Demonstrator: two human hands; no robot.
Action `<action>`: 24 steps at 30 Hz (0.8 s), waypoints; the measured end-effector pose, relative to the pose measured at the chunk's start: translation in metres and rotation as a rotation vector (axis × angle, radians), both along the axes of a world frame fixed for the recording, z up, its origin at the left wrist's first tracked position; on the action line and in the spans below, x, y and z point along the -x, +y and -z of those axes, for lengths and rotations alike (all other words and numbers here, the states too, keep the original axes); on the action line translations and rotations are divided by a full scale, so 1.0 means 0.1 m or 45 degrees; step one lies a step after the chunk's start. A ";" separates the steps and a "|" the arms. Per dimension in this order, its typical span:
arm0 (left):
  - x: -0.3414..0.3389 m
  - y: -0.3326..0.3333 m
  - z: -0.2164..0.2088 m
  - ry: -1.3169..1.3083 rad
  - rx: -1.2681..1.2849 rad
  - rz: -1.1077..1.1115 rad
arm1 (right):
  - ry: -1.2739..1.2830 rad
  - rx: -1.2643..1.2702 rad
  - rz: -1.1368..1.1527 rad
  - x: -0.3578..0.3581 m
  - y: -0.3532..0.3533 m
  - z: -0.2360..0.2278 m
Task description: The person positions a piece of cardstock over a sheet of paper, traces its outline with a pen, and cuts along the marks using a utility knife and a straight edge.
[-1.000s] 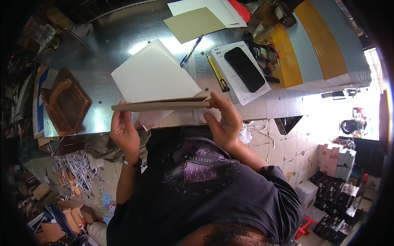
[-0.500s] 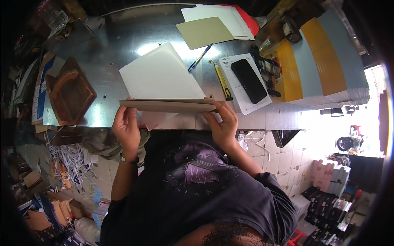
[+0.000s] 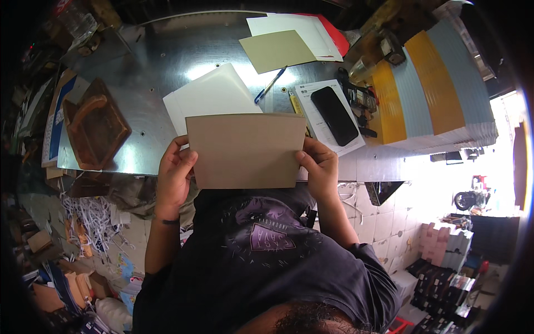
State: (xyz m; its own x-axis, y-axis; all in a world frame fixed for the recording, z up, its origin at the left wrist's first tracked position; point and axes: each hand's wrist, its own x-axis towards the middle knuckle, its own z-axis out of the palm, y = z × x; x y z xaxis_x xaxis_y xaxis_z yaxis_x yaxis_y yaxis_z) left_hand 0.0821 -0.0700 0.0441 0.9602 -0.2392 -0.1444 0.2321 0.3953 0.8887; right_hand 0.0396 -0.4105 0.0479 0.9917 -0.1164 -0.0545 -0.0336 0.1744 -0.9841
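Note:
Between my hands is a grey-brown sheet of cardboard (image 3: 245, 153), its broad face turned up to view, held over the front edge of the metal table. My left hand (image 3: 177, 170) grips its left edge, thumb on the face and fingers behind. At the right edge my right hand (image 3: 320, 165) pinches it the same way. The board partly covers white sheets (image 3: 214, 92) lying on the table. Just beyond them lies a blue pen (image 3: 271, 85). A yellow cutter knife (image 3: 293, 103) is partly hidden behind the board's upper right corner.
A black phone (image 3: 335, 116) rests on a white pad (image 3: 310, 89) at right, beside tall yellow and blue paper stacks (image 3: 436, 83). A wooden block with a handle (image 3: 94, 125) stands at left. Farther back lie an olive sheet (image 3: 278, 50), white papers (image 3: 292, 28) and a red sheet (image 3: 337, 42).
The cardboard has tilted from nearly edge-on to showing its broad face. Both hands have shifted slightly right with it, still gripping its sides.

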 end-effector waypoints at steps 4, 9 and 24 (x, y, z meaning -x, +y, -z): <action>0.01 -0.18 -0.01 0.048 0.092 -0.108 | 0.054 -0.317 0.018 0.03 -0.03 0.10; -0.01 -0.23 0.00 0.140 0.231 -0.118 | 0.061 -0.467 0.014 0.06 -0.03 0.17; 0.02 -0.08 0.11 -0.966 -1.280 -0.062 | -0.132 -0.412 0.167 0.11 -0.31 0.14</action>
State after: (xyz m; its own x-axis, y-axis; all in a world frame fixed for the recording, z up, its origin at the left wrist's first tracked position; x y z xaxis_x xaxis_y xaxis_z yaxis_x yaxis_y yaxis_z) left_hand 0.0796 -0.0782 0.0333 0.8859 -0.3058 0.3487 -0.4630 -0.5383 0.7042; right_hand 0.0287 -0.4412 0.0337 0.9717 -0.2361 -0.0093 0.1068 0.4738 -0.8741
